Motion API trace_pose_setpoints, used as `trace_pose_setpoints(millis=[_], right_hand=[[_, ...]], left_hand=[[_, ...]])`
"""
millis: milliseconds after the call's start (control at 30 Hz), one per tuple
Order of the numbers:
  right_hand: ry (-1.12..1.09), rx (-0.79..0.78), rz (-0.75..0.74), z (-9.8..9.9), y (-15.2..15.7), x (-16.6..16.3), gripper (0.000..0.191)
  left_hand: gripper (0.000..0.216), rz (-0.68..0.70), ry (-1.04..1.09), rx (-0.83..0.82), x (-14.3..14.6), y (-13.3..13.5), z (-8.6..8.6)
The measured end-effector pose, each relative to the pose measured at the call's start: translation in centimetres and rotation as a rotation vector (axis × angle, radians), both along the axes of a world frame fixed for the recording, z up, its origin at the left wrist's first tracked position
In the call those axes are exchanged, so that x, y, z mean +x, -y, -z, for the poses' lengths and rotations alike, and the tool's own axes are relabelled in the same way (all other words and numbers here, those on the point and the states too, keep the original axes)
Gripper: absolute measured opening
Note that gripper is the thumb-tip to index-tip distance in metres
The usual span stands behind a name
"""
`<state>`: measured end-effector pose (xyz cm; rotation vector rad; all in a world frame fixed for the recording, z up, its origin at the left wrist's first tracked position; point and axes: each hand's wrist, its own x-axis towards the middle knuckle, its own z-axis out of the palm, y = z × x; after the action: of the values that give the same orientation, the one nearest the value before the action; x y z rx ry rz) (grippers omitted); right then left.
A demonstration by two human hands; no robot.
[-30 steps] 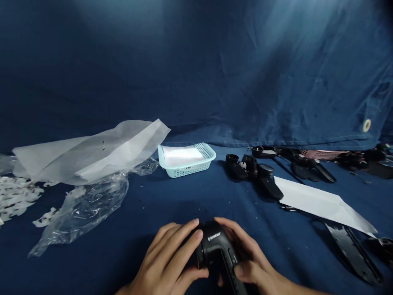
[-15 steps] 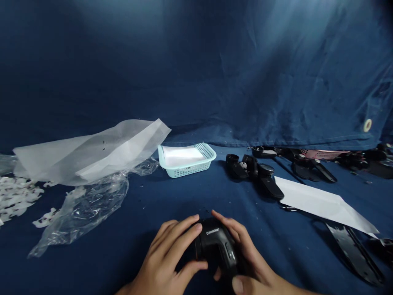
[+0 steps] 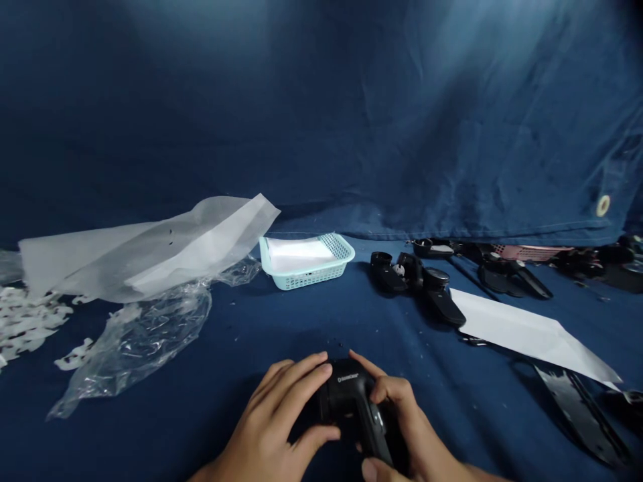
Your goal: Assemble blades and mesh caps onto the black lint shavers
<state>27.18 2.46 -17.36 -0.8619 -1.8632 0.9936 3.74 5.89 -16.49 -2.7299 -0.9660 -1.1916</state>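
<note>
A black handheld device (image 3: 351, 405) with small white lettering on its top lies low in the middle of the view, over the blue cloth. My left hand (image 3: 274, 428) wraps its left side, fingers curled over the top and thumb underneath. My right hand (image 3: 409, 428) grips its right side, fingers bent over the top edge and thumb near the lower end. Both hands are closed on the device. Its lower part is hidden by my hands and the frame edge.
A light-blue mesh basket (image 3: 341, 258) with white paper inside stands at centre. White paper bag (image 3: 145, 251) and crumpled clear plastic (image 3: 140, 338) lie left. Several black parts (image 3: 416, 284) and a white sheet (image 3: 527, 331) lie right. A blue cloth wall rises behind.
My right hand has slid its fingers further over the device's top and curled tighter. The device has tilted slightly. My left hand stays almost still.
</note>
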Motion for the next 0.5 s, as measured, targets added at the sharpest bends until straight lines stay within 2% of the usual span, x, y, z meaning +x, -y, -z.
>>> trace_pose_setpoints(millis=[200,500], right_hand=[[0.096,0.04,0.025,0.32,-0.17,0.35,0.045],[0.071,0.038,0.032,-0.13,-0.35,0.22,0.04]], left_hand=[[0.04,0.014,-0.014,0.048,0.06,0.06,-0.08],[0.04,0.002,-0.029,0.054,0.14,-0.01,-0.09]])
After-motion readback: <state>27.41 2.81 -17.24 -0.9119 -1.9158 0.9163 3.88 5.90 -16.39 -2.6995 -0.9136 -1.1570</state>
